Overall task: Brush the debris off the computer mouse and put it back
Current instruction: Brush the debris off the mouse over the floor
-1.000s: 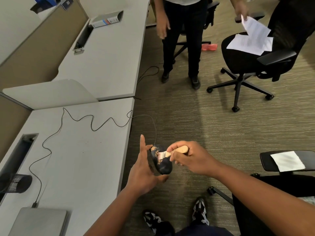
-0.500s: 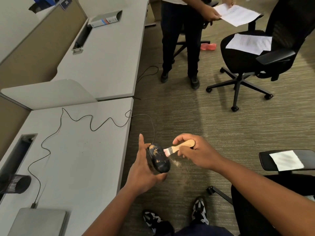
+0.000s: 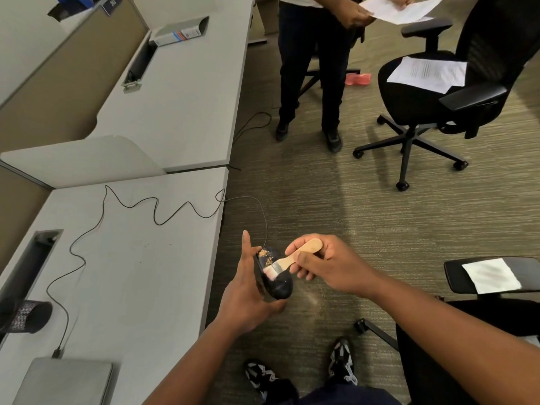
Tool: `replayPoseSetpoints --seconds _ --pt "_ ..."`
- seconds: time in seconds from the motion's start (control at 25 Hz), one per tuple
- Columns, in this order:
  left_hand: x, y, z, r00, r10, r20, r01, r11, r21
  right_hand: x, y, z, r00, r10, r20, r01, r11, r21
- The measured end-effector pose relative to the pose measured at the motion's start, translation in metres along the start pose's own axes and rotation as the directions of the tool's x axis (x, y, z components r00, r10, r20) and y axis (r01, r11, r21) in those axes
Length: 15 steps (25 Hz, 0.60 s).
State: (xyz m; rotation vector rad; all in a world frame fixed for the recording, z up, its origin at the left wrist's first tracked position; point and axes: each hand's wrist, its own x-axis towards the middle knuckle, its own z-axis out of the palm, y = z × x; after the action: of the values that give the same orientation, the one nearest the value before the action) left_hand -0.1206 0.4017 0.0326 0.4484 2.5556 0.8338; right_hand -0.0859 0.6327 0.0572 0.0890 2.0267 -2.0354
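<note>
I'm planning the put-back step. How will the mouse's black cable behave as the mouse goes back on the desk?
Probably floppy: the cable lies in loose waves across the desk and arcs freely to the mouse. It looks thin and light, so it should trail along rather than resist. Its loop overhanging the desk edge might snag.

This is an office. Grey worktops [image 3: 163, 112] run in a row with tan partition panels [image 3: 58, 92] behind them. Black swivel chairs [image 3: 432, 95] stand on carpet [image 3: 336, 217] beside the worktops.
</note>
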Motion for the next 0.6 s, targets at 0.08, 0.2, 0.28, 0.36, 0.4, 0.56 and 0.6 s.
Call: replayPoseSetpoints --seconds 0.08,0.2,0.28,0.36,0.4,0.56,0.6 --pt "-0.0007 0.0022 -0.0001 1.0 -0.001 0.002 0.001 1.0 0.005 0.0017 0.0025 0.0058 1.0 0.004 0.011 -0.003 0.999 -0.052" --pt "-0.0022 0.0061 0.0004 1.0 -0.009 0.008 0.009 0.999 0.039 0.0053 0.0045 0.0086 0.996 -0.004 -0.085 -0.003 0.996 -0.088" --pt "-0.0033 0.0069 0.0005 1.0 -0.014 0.008 0.014 0.999 0.045 0.0079 0.0054 0.007 0.988 -0.017 -0.156 0.001 0.995 -0.101" --pt "-0.004 0.0066 0.0007 1.0 -0.009 0.017 0.008 0.999 0.051 0.009 0.0066 0.005 0.979 -0.029 -0.202 0.003 0.992 -0.127" --pt "-0.004 0.0063 0.0009 1.0 -0.006 0.022 0.005 0.999 0.05 0.0091 0.0072 0.0046 0.975 -0.04 -0.22 0.01 0.991 -0.137" --pt "-0.0027 0.005 0.0004 1.0 0.003 0.029 -0.005 0.999 0.052 0.0085 0.0069 0.0024 0.95 -0.06 -0.305 0.029 0.994 -0.108" --pt "-0.0026 0.0046 0.0002 0.999 0.006 0.037 -0.008 0.999 0.05 0.0083 0.0057 0.0019 0.951 -0.05 -0.306 0.026 0.996 -0.082"
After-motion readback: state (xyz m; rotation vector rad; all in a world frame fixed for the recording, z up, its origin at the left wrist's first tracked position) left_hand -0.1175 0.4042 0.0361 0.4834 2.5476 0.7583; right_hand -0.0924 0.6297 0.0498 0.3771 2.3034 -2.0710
